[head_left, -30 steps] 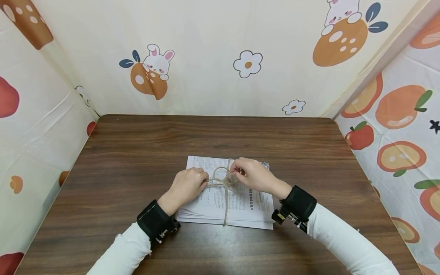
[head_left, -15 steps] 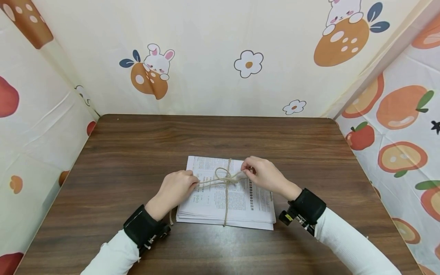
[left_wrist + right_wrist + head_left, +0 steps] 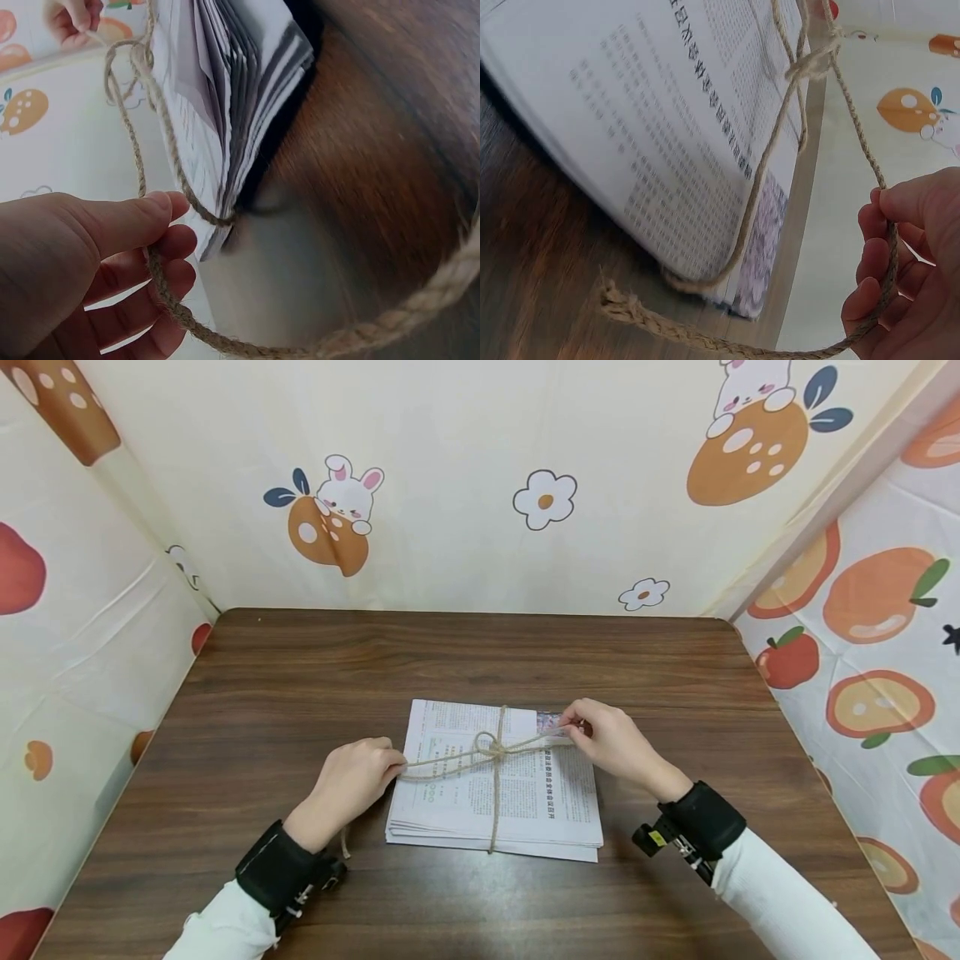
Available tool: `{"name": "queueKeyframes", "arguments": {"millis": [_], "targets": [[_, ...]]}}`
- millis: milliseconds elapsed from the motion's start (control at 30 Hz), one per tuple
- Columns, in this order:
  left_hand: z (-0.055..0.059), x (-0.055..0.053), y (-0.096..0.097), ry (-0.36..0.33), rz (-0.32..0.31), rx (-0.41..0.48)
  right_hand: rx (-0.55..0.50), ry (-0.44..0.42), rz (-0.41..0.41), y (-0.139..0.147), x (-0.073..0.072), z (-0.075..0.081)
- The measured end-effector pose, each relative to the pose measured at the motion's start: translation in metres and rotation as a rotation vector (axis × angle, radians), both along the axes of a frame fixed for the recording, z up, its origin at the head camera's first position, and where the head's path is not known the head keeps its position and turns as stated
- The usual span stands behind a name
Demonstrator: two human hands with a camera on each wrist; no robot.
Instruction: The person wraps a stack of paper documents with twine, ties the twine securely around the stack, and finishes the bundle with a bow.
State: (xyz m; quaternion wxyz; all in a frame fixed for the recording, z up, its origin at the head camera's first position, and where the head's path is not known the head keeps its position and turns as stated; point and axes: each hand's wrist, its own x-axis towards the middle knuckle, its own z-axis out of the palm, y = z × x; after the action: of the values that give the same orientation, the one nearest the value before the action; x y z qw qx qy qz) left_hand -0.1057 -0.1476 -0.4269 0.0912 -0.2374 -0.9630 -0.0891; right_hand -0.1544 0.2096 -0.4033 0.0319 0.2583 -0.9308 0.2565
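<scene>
A stack of folded newspapers lies on the table, bound crosswise by twine. At the crossing sits a knot with a small loop standing up from it. My left hand pinches one strand of the twine between thumb and forefinger, just off the stack's left edge. Above the upper right corner, my right hand pinches the opposite strand. Both strands run fairly straight from knot to fingers. Beyond the right fingers the twine curves down to a frayed end.
The brown wood-grain table extends around the stack on all sides. A patterned cloth wall rises at its back edge, with printed cloths at left and right. Black camera straps circle both wrists.
My hands have drawn apart, left hand to the left and downward, right hand to the right. The held strands have lengthened, and the loop at the knot has become smaller.
</scene>
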Motion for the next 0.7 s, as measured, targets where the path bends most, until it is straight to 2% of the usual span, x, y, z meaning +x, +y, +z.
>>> {"name": "queueKeyframes", "arguments": {"millis": [433, 700], "targets": [[-0.007, 0.005, -0.017, -0.004, 0.031, 0.001, 0.038, 0.014, -0.060, 0.033, 0.002, -0.008], [-0.010, 0.006, -0.025, -0.024, 0.034, 0.000, 0.073, 0.011, -0.100, 0.043, 0.001, -0.013]]}}
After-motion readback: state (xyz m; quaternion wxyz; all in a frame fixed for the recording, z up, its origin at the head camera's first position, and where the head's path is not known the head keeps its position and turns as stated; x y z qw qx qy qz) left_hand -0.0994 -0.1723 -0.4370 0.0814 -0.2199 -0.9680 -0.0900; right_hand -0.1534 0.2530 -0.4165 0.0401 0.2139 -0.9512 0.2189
